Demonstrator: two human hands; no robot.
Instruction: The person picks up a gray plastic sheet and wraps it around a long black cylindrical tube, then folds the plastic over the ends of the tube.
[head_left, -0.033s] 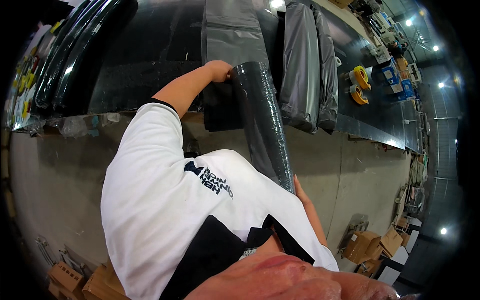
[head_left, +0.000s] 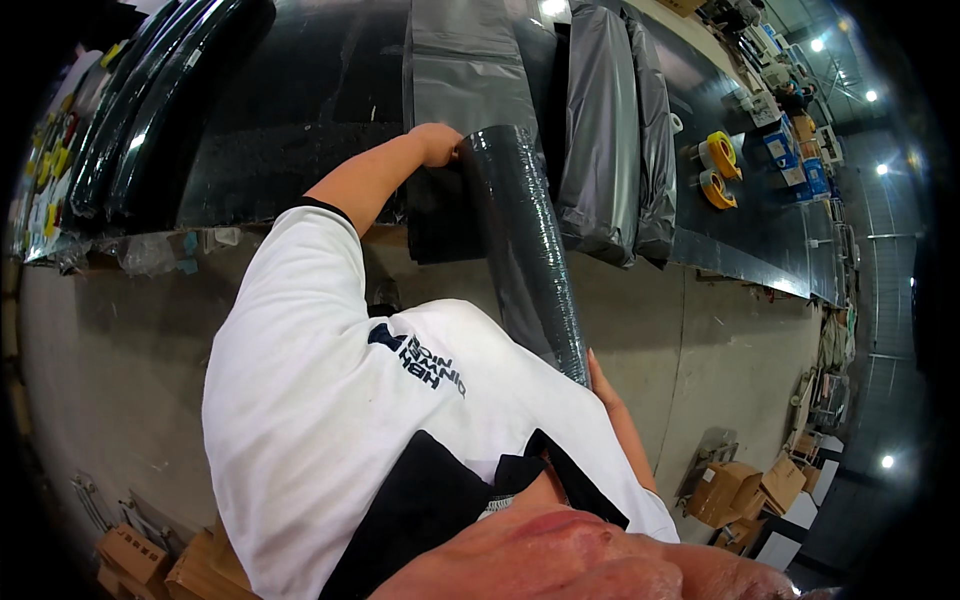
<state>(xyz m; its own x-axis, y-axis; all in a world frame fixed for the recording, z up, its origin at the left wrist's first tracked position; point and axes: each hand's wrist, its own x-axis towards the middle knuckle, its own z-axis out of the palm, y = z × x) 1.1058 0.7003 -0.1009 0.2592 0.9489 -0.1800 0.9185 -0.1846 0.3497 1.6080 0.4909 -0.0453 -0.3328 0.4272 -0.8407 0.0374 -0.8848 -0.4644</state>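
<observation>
A long black roll wrapped in shiny clear film [head_left: 525, 240] slants from the table's front edge down toward my body. My left hand [head_left: 437, 144] is closed at the left side of the roll's far end; its fingertips are hidden behind the roll. Low on the right side, my right hand [head_left: 598, 378] presses against the roll's near end and supports it, mostly hidden by the roll and my shirt. Under the roll's far end lies a flat grey plastic sheet [head_left: 470, 75], spread on the dark table [head_left: 330, 90].
Grey plastic-covered bundles [head_left: 602, 140] lie just right of the roll. Yellow-edged tape rolls [head_left: 716, 188] sit farther right, with blue boxes [head_left: 815, 178] beyond. Shiny black rolls [head_left: 165, 110] are stacked at the left. Cardboard boxes [head_left: 725, 490] stand on the floor at lower right.
</observation>
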